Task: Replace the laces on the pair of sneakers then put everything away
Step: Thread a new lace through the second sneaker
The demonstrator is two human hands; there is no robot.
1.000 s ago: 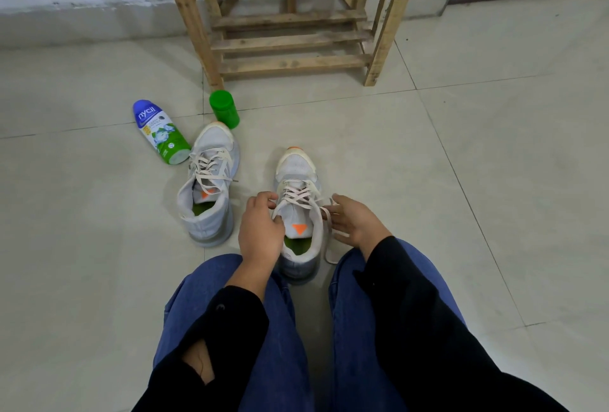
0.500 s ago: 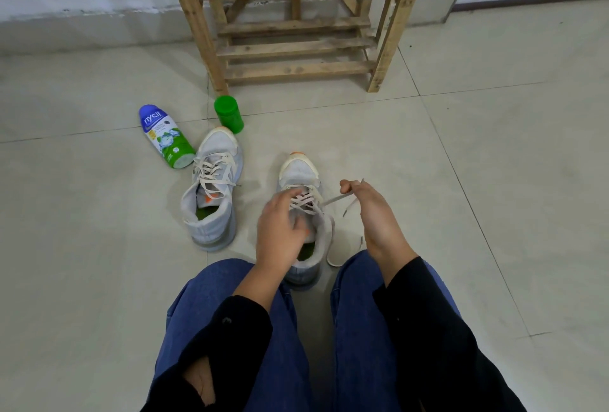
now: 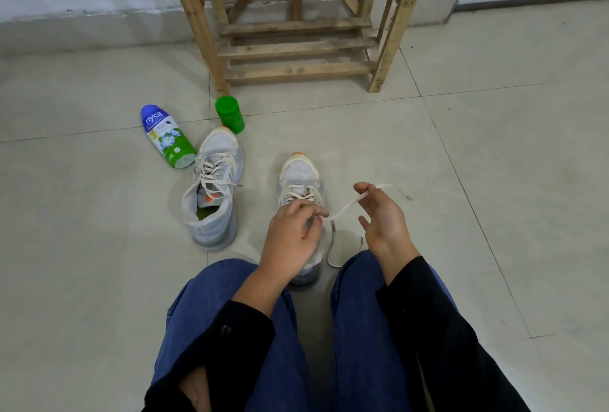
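My right hand [image 3: 379, 217] pinches the loose lace [image 3: 346, 205] between thumb and first finger. Its other fingers are spread. The lace runs from that pinch down to the fingertips of my left hand [image 3: 291, 233]. Those fingers are bent over the top of the shoe [image 3: 299, 169] and grip it. I cannot tell if they pinch the lace too. The other shoe [image 3: 214, 194] stands left of those fingers, apart from them, beside a bottle [image 3: 168, 139].

One camera sits on the person's head. It looks forward and down at the floor [image 3: 494, 214]. The legs [image 3: 230, 329], left hand [image 3: 290, 237] and right hand [image 3: 382, 217] are close under it; the wooden rack [image 3: 296, 49] is farther off.
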